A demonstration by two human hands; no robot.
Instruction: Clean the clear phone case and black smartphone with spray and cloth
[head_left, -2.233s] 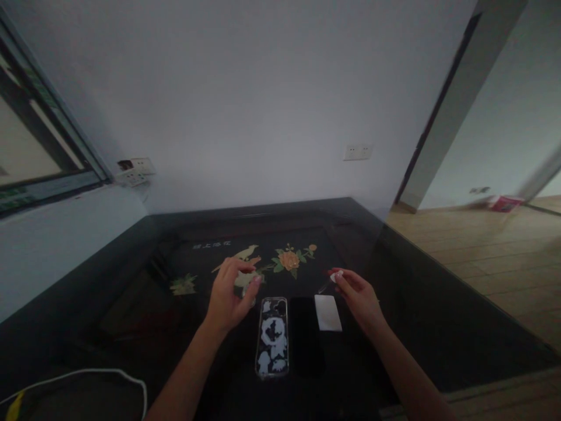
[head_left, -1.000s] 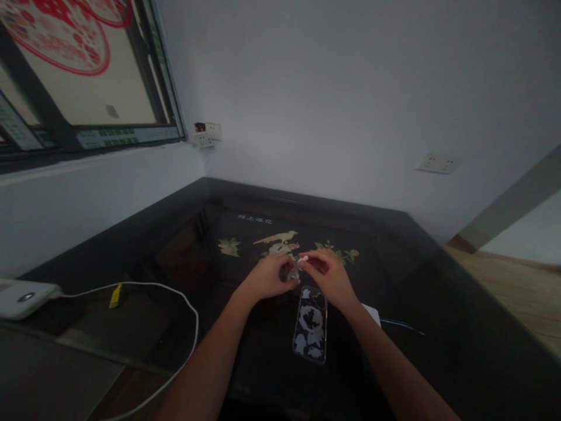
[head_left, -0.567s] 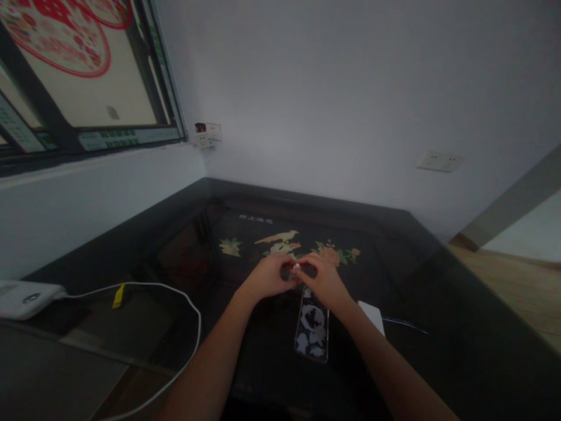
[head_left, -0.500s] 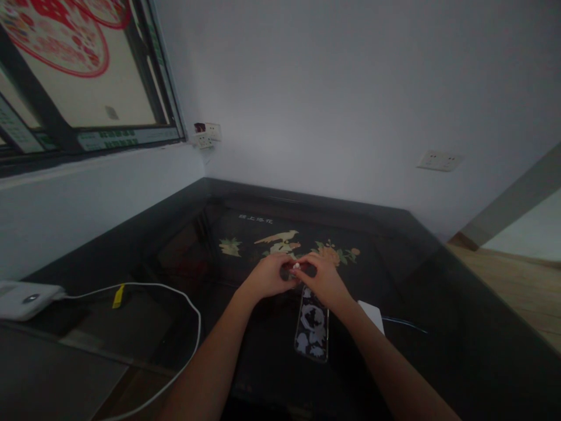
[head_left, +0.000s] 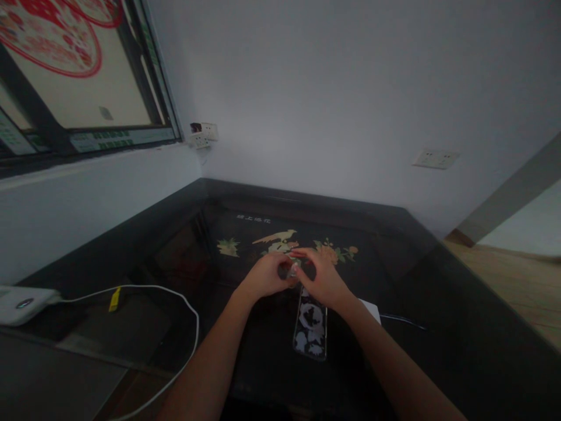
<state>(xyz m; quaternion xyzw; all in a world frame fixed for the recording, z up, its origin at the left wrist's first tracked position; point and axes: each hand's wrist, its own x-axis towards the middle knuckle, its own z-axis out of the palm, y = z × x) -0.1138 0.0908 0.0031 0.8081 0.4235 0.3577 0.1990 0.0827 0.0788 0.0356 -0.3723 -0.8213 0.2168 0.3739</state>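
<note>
Over the dark glossy table (head_left: pixel 421 374), my left hand (head_left: pixel 266 276) and my right hand (head_left: pixel 326 280) meet fingertip to fingertip. Pinched between them is a small whitish, partly see-through piece (head_left: pixel 294 269); it is too small and dim for me to tell its kind. Both hands are closed, with thumbs and fingers curved towards each other. Just below the fingers lies a phone case (head_left: pixel 311 332) with pale sticker-like shapes on it, its upper end partly covered by my right hand. A white flat object (head_left: pixel 371 310) shows from behind my right forearm.
At the left edge sits a white device (head_left: pixel 26 306), its white cable (head_left: pixel 195 327) looping towards me with a yellow tag (head_left: pixel 114 299). A dark thin cord (head_left: pixel 403 320) lies at right. Walls with sockets (head_left: pixel 436 158) and a window (head_left: pixel 105 76) border the table.
My fingers have shifted around the small piece, which now looks larger and clearer than the white dot before. The phone case stays in place; the view has moved slightly.
</note>
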